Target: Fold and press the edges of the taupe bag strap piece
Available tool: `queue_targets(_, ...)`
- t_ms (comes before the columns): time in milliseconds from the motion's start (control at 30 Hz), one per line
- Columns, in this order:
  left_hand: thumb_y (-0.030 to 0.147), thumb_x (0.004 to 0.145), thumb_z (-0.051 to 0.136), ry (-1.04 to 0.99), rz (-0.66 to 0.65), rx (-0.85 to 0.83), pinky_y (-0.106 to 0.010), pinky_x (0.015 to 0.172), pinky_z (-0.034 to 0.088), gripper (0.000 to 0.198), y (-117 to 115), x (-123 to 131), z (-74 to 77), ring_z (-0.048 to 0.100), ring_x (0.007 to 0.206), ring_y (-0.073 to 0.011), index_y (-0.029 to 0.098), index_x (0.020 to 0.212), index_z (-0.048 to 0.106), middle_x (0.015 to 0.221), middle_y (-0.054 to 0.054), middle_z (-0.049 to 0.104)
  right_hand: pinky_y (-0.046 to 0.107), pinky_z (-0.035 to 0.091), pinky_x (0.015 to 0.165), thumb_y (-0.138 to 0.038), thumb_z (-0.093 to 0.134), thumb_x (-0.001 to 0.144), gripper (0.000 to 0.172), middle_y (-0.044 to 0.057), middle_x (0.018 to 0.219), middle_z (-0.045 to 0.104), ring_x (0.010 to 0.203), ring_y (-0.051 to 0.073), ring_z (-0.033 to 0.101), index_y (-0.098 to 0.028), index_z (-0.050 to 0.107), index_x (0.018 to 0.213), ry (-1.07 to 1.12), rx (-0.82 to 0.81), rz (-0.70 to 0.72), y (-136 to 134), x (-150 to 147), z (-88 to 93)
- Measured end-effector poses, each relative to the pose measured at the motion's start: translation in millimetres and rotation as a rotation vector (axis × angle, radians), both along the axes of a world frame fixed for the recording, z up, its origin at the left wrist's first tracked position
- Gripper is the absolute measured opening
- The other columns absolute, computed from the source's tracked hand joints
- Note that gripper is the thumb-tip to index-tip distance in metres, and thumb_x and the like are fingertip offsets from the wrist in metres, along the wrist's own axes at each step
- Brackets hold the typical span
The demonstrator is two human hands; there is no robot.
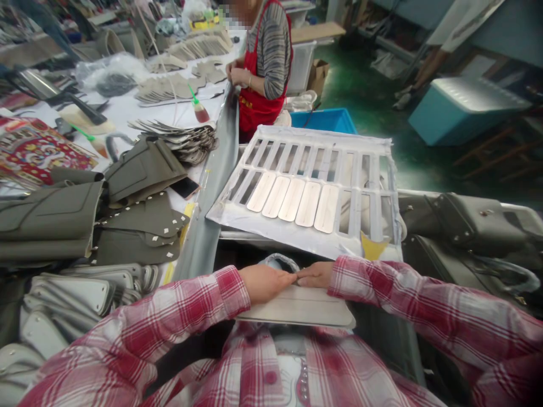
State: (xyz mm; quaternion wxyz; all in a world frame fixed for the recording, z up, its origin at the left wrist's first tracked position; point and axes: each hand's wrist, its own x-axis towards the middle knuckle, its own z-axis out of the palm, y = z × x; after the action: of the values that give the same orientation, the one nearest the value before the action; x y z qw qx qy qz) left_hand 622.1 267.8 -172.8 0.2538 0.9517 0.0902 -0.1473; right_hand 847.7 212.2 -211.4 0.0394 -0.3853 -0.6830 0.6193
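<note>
Both hands, left hand [265,282] and right hand [316,275], are pressing flat, fingertips meeting, on the grey panel [297,308] lying crosswise beneath them.

The sleeves [169,322] near the camera are red and white checks. The flat piece [305,308] under the hands is pale grey. The rack [314,186] in the middle is white, and the four strips [292,199] lying on it are cream. A little tag [373,246] at its near edge is yellow. The big folded pieces [51,217] on the left are dark grey-green. Far left, a cloth [38,150] has a red pattern with many colours. The person far away wears a red apron [258,107] over a grey striped top [274,51]. The bin [324,120] beside them is blue. The floor [365,85] is green.
</note>
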Motion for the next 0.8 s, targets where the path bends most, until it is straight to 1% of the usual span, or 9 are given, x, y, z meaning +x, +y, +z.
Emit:
queue_targets(67,0.014,0.088,0.038,-0.012,-0.025,-0.045,-0.023,0.092,0.042,0.042,7,-16,-0.5,0.055,0.112,-0.0169,0.014,0.130,0.042,0.130,-0.011,0.054,0.036,0.038,0.100,-0.055,0.037,0.090,0.059,0.007,0.119,0.060,0.111,0.025,0.053,-0.015,0.050,0.131,0.042,-0.016,-0.007,1,-1,1.4)
queue_targets(133,0.014,0.090,0.035,-0.007,-0.016,-0.070,-0.024,0.097,0.040,0.042,14,-34,-2.4,0.051,0.118,-0.0164,0.014,0.131,0.040,0.133,-0.010,0.051,0.035,0.038,0.100,-0.058,0.037,0.090,0.062,0.008,0.123,0.058,0.112,0.024,0.053,-0.014,0.048,0.133,0.069,-0.050,-0.016,3,-3,3.1)
queue_targets(200,0.015,0.090,0.032,0.004,0.001,-0.068,-0.025,0.099,0.037,0.042,18,-49,-5.3,0.049,0.120,-0.0158,0.014,0.132,0.038,0.134,-0.010,0.049,0.035,0.037,0.101,-0.059,0.039,0.088,0.066,0.010,0.127,0.055,0.114,0.025,0.052,-0.011,0.048,0.133,0.041,-0.078,-0.031,6,-6,6.8)
queue_targets(267,0.015,0.090,0.032,0.010,0.006,-0.052,-0.025,0.099,0.037,0.042,20,-57,-8.2,0.049,0.121,-0.0162,0.014,0.132,0.037,0.135,-0.010,0.049,0.036,0.037,0.102,-0.060,0.041,0.087,0.068,0.012,0.127,0.054,0.115,0.026,0.051,-0.009,0.049,0.131,-0.008,-0.087,-0.048,9,-12,13.0)
queue_targets(367,0.015,0.089,0.034,0.013,-0.001,-0.031,-0.026,0.095,0.041,0.044,18,-59,-10.5,0.052,0.117,-0.0180,0.014,0.133,0.036,0.133,-0.010,0.050,0.037,0.038,0.101,-0.059,0.041,0.087,0.066,0.011,0.124,0.056,0.113,0.026,0.053,-0.010,0.051,0.131,-0.003,-0.108,-0.038,14,-23,23.0)
queue_targets(433,0.015,0.088,0.036,-0.006,-0.003,-0.019,-0.028,0.091,0.044,0.045,17,-58,-10.6,0.055,0.113,-0.0193,0.014,0.133,0.035,0.133,-0.011,0.050,0.037,0.039,0.100,-0.057,0.040,0.088,0.063,0.010,0.123,0.057,0.112,0.026,0.053,-0.012,0.050,0.131,0.023,-0.117,-0.026,17,-30,25.6)
queue_targets(567,0.015,0.088,0.038,-0.053,-0.021,0.003,-0.030,0.084,0.048,0.044,17,-59,-10.3,0.059,0.106,-0.0210,0.013,0.132,0.036,0.129,-0.014,0.053,0.037,0.038,0.101,-0.057,0.038,0.090,0.061,0.008,0.125,0.056,0.113,0.024,0.053,-0.015,0.049,0.132,0.043,-0.075,0.036,23,-43,18.2)
queue_targets(667,0.014,0.087,0.037,-0.065,-0.037,0.046,-0.032,0.078,0.050,0.044,18,-61,-10.2,0.062,0.098,-0.0219,0.013,0.131,0.037,0.127,-0.015,0.054,0.037,0.037,0.101,-0.057,0.036,0.090,0.060,0.007,0.124,0.057,0.113,0.024,0.053,-0.016,0.052,0.129,0.035,-0.056,0.040,28,-54,11.5)
queue_targets(800,0.016,0.089,0.036,-0.056,-0.048,0.111,-0.032,0.068,0.050,0.042,19,-63,-7.0,0.064,0.086,-0.0223,0.014,0.131,0.037,0.117,-0.014,0.059,0.037,0.042,0.096,-0.065,0.034,0.086,0.066,0.009,0.116,0.061,0.105,0.025,0.056,-0.013,0.060,0.117,-0.040,-0.053,0.059,34,-68,7.0)
